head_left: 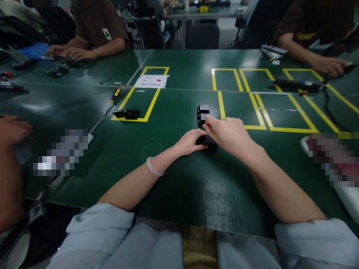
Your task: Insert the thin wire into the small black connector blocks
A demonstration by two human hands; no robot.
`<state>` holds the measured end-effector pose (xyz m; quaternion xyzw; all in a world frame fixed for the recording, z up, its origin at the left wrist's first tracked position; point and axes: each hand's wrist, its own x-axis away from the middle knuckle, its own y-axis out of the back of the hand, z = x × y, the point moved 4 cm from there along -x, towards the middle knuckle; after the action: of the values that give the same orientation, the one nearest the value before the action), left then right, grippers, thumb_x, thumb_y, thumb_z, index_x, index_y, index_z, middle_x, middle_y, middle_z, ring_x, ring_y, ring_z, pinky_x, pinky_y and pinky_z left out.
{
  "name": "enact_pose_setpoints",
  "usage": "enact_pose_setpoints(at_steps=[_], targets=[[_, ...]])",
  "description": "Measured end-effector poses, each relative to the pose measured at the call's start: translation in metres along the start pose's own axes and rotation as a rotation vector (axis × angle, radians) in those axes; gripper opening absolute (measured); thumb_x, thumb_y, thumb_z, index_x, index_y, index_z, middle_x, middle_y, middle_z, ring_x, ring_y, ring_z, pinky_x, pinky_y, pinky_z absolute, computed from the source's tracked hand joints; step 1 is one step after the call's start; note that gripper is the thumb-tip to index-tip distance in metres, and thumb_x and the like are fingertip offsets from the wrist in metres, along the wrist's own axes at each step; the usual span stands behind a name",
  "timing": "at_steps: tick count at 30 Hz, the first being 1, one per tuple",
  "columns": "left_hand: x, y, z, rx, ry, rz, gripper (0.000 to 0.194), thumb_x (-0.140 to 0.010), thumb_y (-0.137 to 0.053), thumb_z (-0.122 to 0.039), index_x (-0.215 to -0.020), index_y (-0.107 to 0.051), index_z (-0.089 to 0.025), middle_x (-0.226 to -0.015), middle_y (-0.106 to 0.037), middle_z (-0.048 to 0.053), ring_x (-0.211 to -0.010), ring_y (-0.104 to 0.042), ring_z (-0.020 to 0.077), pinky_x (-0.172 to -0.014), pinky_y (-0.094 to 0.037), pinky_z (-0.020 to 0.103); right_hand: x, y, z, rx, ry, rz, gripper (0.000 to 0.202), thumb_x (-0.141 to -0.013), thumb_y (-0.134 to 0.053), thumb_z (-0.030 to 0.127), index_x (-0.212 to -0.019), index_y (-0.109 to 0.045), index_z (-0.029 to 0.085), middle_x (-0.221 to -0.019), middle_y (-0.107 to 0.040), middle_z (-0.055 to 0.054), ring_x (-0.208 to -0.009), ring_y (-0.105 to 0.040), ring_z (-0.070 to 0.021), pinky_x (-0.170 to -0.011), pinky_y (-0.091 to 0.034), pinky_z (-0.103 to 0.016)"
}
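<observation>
On the green table a small black block-like part (211,142) sits under my hands. My left hand (190,142), with a pale bangle on its wrist, holds this part between thumb and fingers from the left side. Closed with its fingertips pinched together, my right hand (228,132) is over the top right of the part. Whatever those fingers hold is hidden. Just beyond, a black block with a grey top (204,109) stands in line with a similar black block (202,118), partly covered by my right hand.
Yellow tape outlines (221,104) mark the green table (174,179). To the left lie black parts (130,113), a yellow-black screwdriver (115,95) and a paper label (151,81). A black cylindrical tool (298,84) with a cable lies right. Several co-workers sit around.
</observation>
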<state>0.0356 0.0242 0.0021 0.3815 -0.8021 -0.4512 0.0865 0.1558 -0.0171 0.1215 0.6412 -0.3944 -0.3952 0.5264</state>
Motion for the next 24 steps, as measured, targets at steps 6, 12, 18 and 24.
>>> enact_pose_setpoints(at_steps=[6,12,18,24], targets=[[0.001,-0.001,0.002,0.006,-0.004,-0.006,0.047,-0.087,-0.069,-0.046,-0.121,-0.06,-0.016,-0.124,-0.065,0.011,-0.114,-0.06,0.0308,-0.096,-0.047,0.044,0.001,0.0,0.0,-0.035,0.047,-0.034,0.033,-0.1,-0.03,0.029,-0.106,-0.061,0.02,-0.078,-0.072,-0.009,-0.072,-0.068,-0.0237,-0.054,-0.018,-0.03],[0.001,0.0,0.002,0.032,-0.012,-0.018,0.046,-0.087,-0.069,-0.046,-0.119,-0.06,-0.015,-0.124,-0.065,0.011,-0.113,-0.06,0.031,-0.097,-0.047,0.044,0.0,-0.002,0.002,-0.049,0.054,-0.047,0.031,-0.099,-0.032,0.03,-0.107,-0.06,0.02,-0.077,-0.072,-0.008,-0.07,-0.068,-0.0232,-0.054,-0.018,-0.03],[0.002,0.0,0.0,0.026,0.004,0.003,0.043,-0.087,-0.069,-0.044,-0.121,-0.06,-0.018,-0.129,-0.063,0.009,-0.118,-0.058,0.0304,-0.102,-0.045,0.045,-0.003,-0.006,-0.001,-0.026,-0.04,-0.123,0.038,-0.101,-0.031,0.04,-0.102,-0.063,0.02,-0.077,-0.072,-0.009,-0.07,-0.067,-0.0242,-0.055,-0.021,-0.031],[0.003,-0.002,0.003,0.007,0.022,0.008,0.047,-0.087,-0.068,-0.046,-0.123,-0.059,-0.017,-0.128,-0.063,0.012,-0.117,-0.059,0.0309,-0.102,-0.046,0.046,-0.008,-0.015,0.001,-0.276,0.015,-0.319,0.034,-0.099,-0.038,0.025,-0.114,-0.067,0.014,-0.102,-0.072,-0.014,-0.097,-0.066,-0.0256,-0.078,-0.04,-0.034]])
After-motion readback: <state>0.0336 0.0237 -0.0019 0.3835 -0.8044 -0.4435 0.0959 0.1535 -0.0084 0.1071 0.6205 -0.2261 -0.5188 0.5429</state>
